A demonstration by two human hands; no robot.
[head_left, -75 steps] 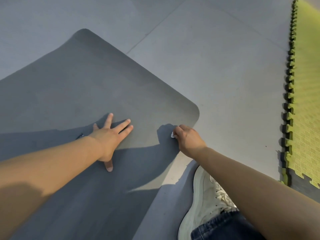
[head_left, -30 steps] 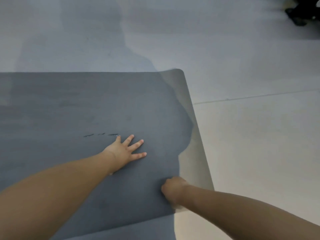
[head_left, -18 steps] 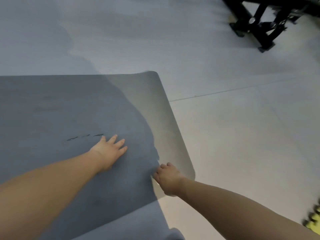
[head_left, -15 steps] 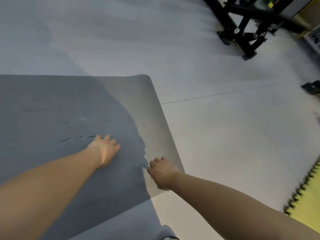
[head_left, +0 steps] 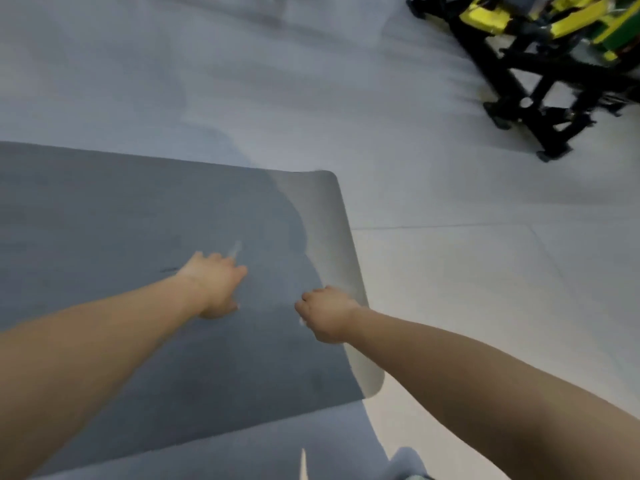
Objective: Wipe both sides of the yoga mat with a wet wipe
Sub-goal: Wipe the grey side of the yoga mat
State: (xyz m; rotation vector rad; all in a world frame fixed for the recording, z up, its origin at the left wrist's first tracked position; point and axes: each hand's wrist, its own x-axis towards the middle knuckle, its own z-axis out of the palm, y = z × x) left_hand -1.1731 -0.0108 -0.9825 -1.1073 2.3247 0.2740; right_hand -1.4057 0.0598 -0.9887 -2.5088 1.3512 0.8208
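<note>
While the yoga mat (head_left: 145, 271) lay flat on the pale floor (head_left: 450, 306), the wiping of its upward face was judged to be the step in hand; nothing could be seen of the underside, so that side was taken as not yet dealt with.

Only the head view was given. The mat was spread from the left edge of the picture to a rounded end at mid-frame, with a lighter strip along that end where the light fell. The left hand (head_left: 216, 285) was laid on the mat surface near its middle, fingers reaching forward; the picture was blurred there, and how far they were spread could not be told. The right hand (head_left: 327, 315) was set close to the mat's right end with its fingers curled under in a closed grip. A small pale speck was seen at its lower edge, which was taken to be the wet wipe (head_left: 302, 321), pinched and almost wholly hidden. A short dark mark (head_left: 169, 270) was noted on the mat just left of the left hand.

For the next move, firm downward pressure from the right hand and a steady stroke along the mat were thought to be called for, with the left hand pressed down so that the mat would not slide or ruck. A turn of the mat would be needed afterwards.

No containers were seen, and no wipe packet. A black wheeled frame (head_left: 530, 98) with yellow parts stood well apart at the upper right.
</note>
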